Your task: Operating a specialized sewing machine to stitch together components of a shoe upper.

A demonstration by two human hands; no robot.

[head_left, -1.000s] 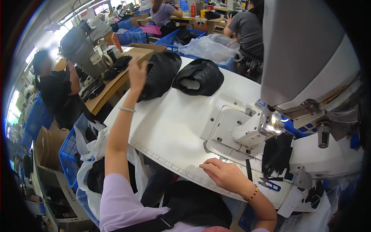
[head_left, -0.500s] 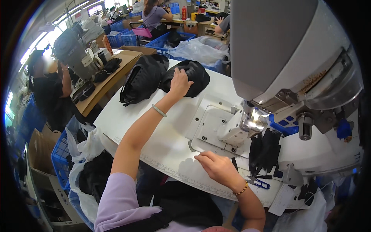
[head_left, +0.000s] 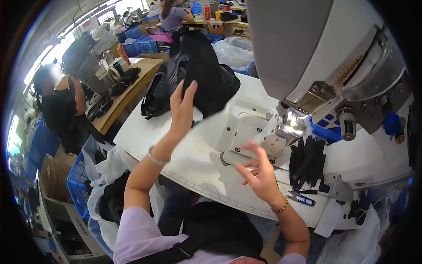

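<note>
My left hand (head_left: 182, 110) is at a large black fabric piece (head_left: 200, 66), its fingers and thumb pressed to the near side. The piece stands raised and folded above the white machine table (head_left: 193, 154); some of its underside is hidden. Behind and left of my wrist lies another black piece with a row of eyelets (head_left: 157, 90), like a shoe upper. My right hand (head_left: 260, 174) is in the air in front of the sewing machine's lit needle area (head_left: 292, 125), fingers apart and slightly blurred, holding nothing.
Black strips (head_left: 307, 160) and blue-handled thread snips (head_left: 304, 199) lie on the right of the table. The grey machine head (head_left: 294, 48) overhangs it. At the left are a blue basket (head_left: 78, 182) with plastic bags and a co-worker (head_left: 61, 101) at another machine.
The black piece under my left hand has been lifted and turned up from the table. My left hand came nearer and left; my right hand moved up toward the machine, fingers spreading.
</note>
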